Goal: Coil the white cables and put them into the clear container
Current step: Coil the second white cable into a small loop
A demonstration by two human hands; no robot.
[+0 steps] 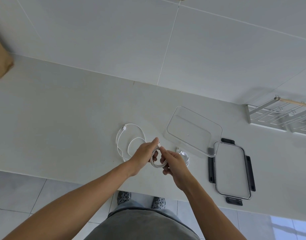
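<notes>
A small coil of white cable [157, 164] hangs between my two hands above the counter. My left hand [145, 154] grips the coil, with the cable's plug end by its thumb. My right hand [174, 163] pinches the cable near that plug. A second white cable [129, 141] lies in loose loops on the counter to the left, its USB plug at the far end. A third white cable [184, 155] lies partly hidden behind my right hand. The clear container [216, 134] stands open to the right with nothing inside.
The container's clear lid [231, 170] with black clips lies flat to the right of my hands. A white wire rack [280, 116] with a wooden rod stands at the far right against the tiled wall. A tan object [1, 61] sits at the left edge.
</notes>
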